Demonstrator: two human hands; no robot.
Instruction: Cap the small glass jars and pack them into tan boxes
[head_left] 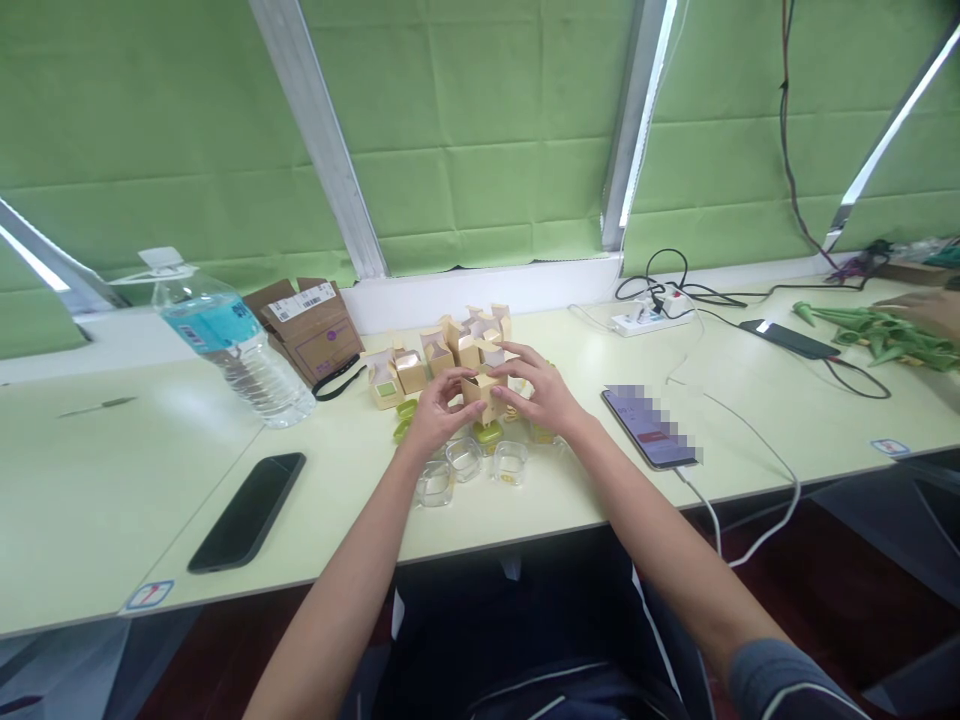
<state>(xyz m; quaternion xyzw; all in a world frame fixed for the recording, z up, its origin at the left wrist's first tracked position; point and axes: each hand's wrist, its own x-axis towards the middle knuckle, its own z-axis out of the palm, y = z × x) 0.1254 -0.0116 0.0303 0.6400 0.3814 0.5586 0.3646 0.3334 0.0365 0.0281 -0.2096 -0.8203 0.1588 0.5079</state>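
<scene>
Between my two hands is a small tan paper box (484, 397), held just above the table. My left hand (441, 410) grips its left side with thumb and fingers. On the other side, my right hand (541, 395) has its thumb and fingers on the box too. Behind them stand several similar boxes (411, 371) with open flaps. Below the held box sits a green lid-like piece (487, 434). Nearer to me lie clear plastic containers (463, 459). More green pieces (405, 420) are beside my left hand; some things are hidden behind my right hand.
A large water bottle (232, 345) and an open cardboard carton (315, 335) stand back left. A black phone (247, 512) lies left, a lit phone (649, 428) with a white cable right. Beyond are a power strip (652, 315), a black device (789, 339) and another person's hand (926, 312) by green items.
</scene>
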